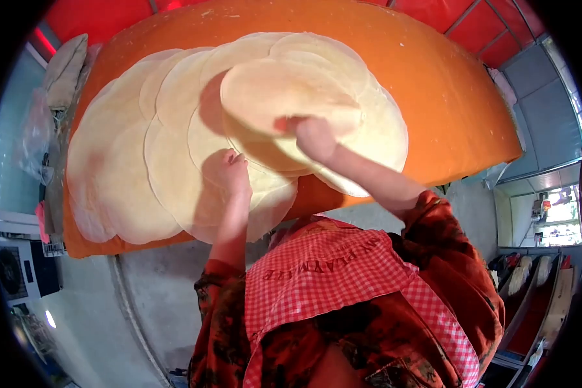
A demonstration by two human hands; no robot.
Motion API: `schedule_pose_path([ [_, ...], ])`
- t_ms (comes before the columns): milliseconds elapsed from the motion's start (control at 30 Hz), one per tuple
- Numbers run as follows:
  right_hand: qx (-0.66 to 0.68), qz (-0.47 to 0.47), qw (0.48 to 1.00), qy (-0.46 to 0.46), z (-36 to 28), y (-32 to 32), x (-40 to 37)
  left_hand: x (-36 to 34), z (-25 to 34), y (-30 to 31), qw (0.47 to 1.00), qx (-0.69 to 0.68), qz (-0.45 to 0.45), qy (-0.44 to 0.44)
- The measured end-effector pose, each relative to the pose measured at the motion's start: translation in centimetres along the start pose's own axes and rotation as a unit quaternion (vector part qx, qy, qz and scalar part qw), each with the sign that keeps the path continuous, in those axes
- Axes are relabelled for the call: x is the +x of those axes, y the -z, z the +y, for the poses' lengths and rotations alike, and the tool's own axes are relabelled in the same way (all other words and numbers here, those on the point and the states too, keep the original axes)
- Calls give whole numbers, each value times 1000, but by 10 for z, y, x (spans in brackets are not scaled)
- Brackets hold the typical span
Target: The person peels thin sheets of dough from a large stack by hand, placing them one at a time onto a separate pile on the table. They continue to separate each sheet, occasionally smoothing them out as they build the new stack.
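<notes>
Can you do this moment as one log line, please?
right hand: blurred, holds up round sheet | left hand: curled, over overlapping sheets, grip unclear | under sheets: orange table

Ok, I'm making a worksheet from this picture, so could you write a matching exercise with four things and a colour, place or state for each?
1. apron
2. round sheets
3. tabletop
4. right hand

A. orange
B. at the topmost sheet
C. red-and-white checked
D. pale and overlapping

Pairs: 1-C, 2-D, 3-A, 4-B
</notes>
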State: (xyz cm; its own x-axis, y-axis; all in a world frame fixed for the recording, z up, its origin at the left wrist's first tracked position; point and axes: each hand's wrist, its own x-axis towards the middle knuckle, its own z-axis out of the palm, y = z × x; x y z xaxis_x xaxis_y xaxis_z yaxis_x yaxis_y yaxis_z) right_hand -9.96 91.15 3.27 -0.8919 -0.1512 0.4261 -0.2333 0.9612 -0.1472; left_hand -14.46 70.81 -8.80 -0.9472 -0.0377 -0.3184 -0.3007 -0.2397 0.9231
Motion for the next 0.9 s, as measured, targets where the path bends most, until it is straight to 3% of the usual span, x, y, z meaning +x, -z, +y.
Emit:
schedule_pose_path([
  [67,34,-22,999,-4,8,-52,-39,-1,8,-8,999,-11,25,21],
  [133,76,-45,996,-26,0,-50,-46,16,-9,0,990,112,40,-71],
  [167,61,-103,991,-53,1,-45,-41,24,-21,5,977,174,49,-116],
  [233,33,-216,968,-123,0,-21,-25,-1,7,2,994,64,9,-89],
  [267,32,-190,975,-109,36,-47,-22,-9,18,-7,997,7,-15,-77],
  [300,37,-252,960,-112,42,-12,11,-8,19,-16,998,-35,-43,-31],
  [333,70,-164,979,-99,79,-13,32,-10,18,-22,995,-75,-71,19],
  [400,165,-87,954,-236,72,86,98,-12,11,-37,984,-118,-84,106],
  [433,31,-168,982,-86,120,93,146,-8,8,-44,982,-116,-101,110],
  [467,20,-107,989,-101,110,130,164,-3,8,-51,980,-115,-119,111],
  [567,-137,6,991,8,99,169,171,8,0,-71,974,-164,-106,115],
  [633,-204,25,979,-10,77,156,137,6,6,-85,975,-163,-70,131],
  [667,-183,24,983,-20,73,136,116,4,8,-91,975,-163,-51,140],
  [700,-85,72,993,46,87,100,93,5,5,-93,979,-155,-50,126],
  [733,-59,78,995,31,89,64,70,8,4,-94,977,-157,-44,140],
  [800,-35,0,999,-29,97,-9,19,16,2,-95,973,-158,-32,165],
  [867,-43,-45,998,-22,110,-89,-31,18,6,-95,978,-113,-59,164],
  [900,-34,-21,999,-17,104,-87,-34,14,13,-97,980,-87,-66,167],
])
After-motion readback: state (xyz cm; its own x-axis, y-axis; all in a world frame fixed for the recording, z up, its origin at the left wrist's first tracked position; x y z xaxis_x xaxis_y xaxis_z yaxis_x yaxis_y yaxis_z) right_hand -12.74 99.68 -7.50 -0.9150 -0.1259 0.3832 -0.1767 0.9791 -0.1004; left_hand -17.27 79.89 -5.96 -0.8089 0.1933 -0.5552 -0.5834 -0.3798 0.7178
